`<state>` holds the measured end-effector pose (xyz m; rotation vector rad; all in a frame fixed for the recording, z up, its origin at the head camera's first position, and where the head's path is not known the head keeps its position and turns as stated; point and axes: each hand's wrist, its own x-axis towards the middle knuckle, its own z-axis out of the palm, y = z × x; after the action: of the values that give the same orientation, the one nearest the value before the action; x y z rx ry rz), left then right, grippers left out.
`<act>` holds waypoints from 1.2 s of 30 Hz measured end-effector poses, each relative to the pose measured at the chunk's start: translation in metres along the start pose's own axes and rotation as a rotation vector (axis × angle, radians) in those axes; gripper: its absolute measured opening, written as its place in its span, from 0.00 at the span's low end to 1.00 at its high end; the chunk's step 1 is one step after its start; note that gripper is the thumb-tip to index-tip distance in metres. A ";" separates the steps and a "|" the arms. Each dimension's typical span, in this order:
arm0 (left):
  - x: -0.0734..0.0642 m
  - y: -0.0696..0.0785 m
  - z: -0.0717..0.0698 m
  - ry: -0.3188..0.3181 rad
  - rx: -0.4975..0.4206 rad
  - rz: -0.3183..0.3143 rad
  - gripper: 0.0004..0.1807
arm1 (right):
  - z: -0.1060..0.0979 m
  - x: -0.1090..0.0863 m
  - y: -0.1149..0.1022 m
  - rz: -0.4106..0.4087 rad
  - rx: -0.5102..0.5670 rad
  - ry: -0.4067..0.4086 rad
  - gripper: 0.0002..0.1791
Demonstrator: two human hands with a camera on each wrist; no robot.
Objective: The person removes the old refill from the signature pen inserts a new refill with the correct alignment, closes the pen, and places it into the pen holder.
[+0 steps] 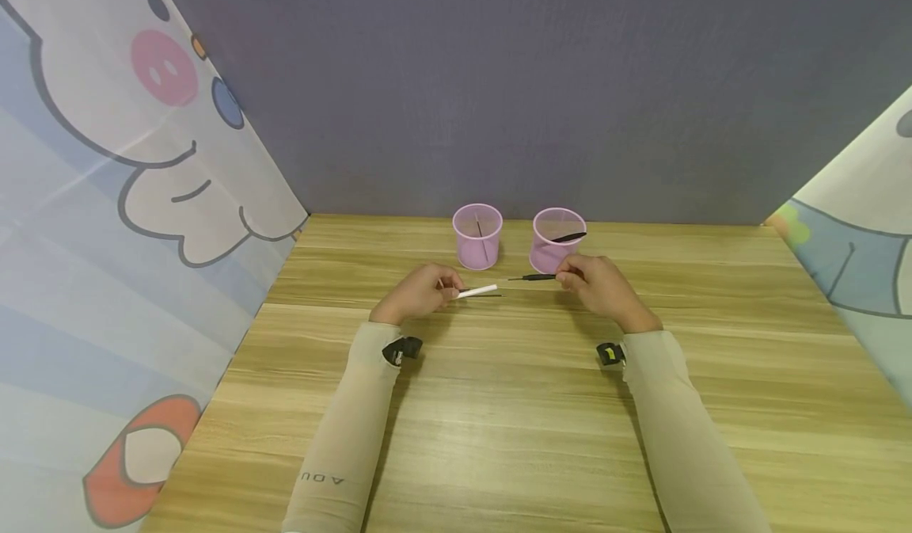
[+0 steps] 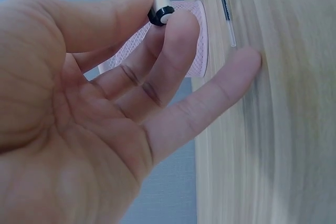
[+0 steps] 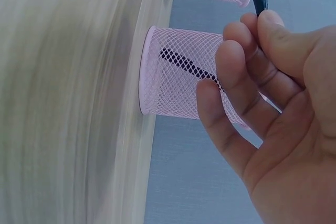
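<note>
In the head view, my left hand (image 1: 425, 289) pinches a white pen barrel (image 1: 479, 291) between thumb and fingers. The left wrist view shows a black clip and ring (image 2: 164, 14) on its near end, and the little finger stretched out. A thin dark pen refill (image 1: 488, 295) lies on the table just below the barrel. My right hand (image 1: 594, 283) pinches a slim black pen piece (image 1: 539, 277), whose thin tip points left toward the barrel; a small gap separates them. In the right wrist view the other fingers are loosely bent.
Two pink mesh cups stand at the back of the wooden table (image 1: 513, 422). The left cup (image 1: 476, 257) holds a thin dark refill (image 1: 481, 236). A black pen piece (image 1: 569, 237) leans in the right cup (image 1: 545, 260), close behind my right hand. A grey wall (image 1: 499, 89) rises behind.
</note>
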<state>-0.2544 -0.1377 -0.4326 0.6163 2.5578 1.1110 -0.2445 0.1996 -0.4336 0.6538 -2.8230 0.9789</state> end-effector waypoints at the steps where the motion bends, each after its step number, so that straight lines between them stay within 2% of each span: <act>1: 0.000 0.000 0.000 0.003 0.000 0.000 0.07 | 0.000 0.000 0.000 -0.002 -0.001 -0.001 0.07; 13: 0.000 -0.002 0.000 0.002 -0.039 0.004 0.07 | 0.002 0.001 -0.001 -0.013 -0.007 -0.002 0.07; 27: 0.004 0.000 0.002 0.005 0.058 0.037 0.06 | 0.005 0.002 -0.004 0.011 -0.009 -0.027 0.07; 36: 0.004 0.004 0.004 -0.002 0.067 0.028 0.06 | 0.005 0.002 -0.006 0.022 -0.006 -0.038 0.07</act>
<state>-0.2552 -0.1308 -0.4325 0.6707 2.6017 1.0365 -0.2435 0.1914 -0.4332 0.6486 -2.8710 0.9711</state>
